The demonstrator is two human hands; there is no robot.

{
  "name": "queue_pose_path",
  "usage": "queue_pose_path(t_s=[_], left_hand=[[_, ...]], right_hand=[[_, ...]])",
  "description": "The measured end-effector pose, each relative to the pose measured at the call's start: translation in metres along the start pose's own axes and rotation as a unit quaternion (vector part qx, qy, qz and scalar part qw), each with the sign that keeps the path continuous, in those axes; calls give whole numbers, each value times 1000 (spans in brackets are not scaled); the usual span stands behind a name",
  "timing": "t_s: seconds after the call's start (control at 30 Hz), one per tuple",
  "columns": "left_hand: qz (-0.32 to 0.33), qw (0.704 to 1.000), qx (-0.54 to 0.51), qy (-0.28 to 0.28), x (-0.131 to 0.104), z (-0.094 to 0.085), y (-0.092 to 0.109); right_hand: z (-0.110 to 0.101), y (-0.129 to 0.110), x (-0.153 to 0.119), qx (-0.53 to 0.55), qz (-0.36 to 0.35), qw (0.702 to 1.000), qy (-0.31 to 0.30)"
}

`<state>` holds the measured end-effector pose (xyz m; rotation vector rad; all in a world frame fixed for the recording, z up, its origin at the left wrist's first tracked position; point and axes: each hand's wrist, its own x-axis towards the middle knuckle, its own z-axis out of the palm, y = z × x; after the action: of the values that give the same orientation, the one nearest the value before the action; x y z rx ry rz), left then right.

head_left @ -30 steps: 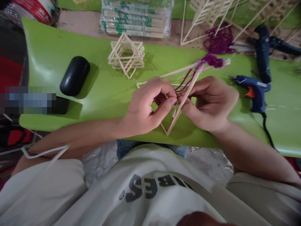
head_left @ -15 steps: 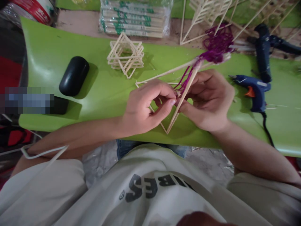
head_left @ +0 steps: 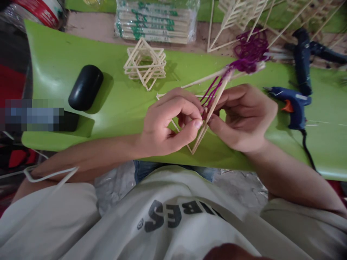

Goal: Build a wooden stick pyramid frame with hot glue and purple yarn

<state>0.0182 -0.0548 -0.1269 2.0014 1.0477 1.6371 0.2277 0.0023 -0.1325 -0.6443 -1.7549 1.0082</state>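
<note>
Purple yarn [head_left: 216, 83] hangs in strands from a wrapped top joint of a frame of thin wooden sticks [head_left: 214, 103]. The frame's pointed lower corner is near the table's front edge. My left hand [head_left: 172, 122] is closed in a pinch on the yarn's lower end, left of the slanting stick. Just across that stick, my right hand [head_left: 241, 117] also pinches at the yarn, its thumb beside the wood and its fingertips partly hidden behind it. A small pale bit shows between the hands. More yarn lies in a loose purple heap [head_left: 252, 45] behind the joint.
A small star-shaped stick lattice [head_left: 145, 64] stands behind my left hand. Left lie a black rounded case [head_left: 85, 87] and a blurred-out box. A blue glue gun [head_left: 294, 101] with a cord lies right, another dark one [head_left: 303, 59] behind it. Wrapped sticks [head_left: 157, 21] and larger stick frames [head_left: 241, 14] are at the back.
My right hand has shifted slightly right, its thumb drawing back from the left fingertips. The left fingers have curled and turned a little. The stick frame stays in place.
</note>
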Motion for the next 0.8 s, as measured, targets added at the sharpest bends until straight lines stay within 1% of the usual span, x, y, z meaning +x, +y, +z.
queue_pose_path(t_s=[0.1, 0.2, 0.27, 0.37, 0.47, 0.6, 0.7, 0.8], left_hand=[[8, 1000, -15, 9, 0, 1, 0], [1, 1000, -16, 16, 1, 4, -1], [2, 1000, -14, 26, 1, 4, -1], [-9, 999, -21, 27, 1, 3, 0], [-44, 998, -49, 15, -2, 2, 3], [-101, 990, -100, 8, -5, 6, 4], [-128, 979, -152, 32, -6, 14, 2], [-156, 967, -191, 67, -4, 19, 1]], right_hand=[[0, 1, 2, 17, -33, 999, -15], [-1, 4, 4, 47, -56, 997, -40], [-2, 6, 5, 51, -53, 996, -45], [-3, 10, 4, 41, -34, 998, -39], [-3, 14, 3, 40, -36, 998, -29], [0, 16, 6, 28, -85, 996, -13], [3, 13, 9, -9, -108, 994, 13], [6, 7, 11, -23, -103, 994, 36]])
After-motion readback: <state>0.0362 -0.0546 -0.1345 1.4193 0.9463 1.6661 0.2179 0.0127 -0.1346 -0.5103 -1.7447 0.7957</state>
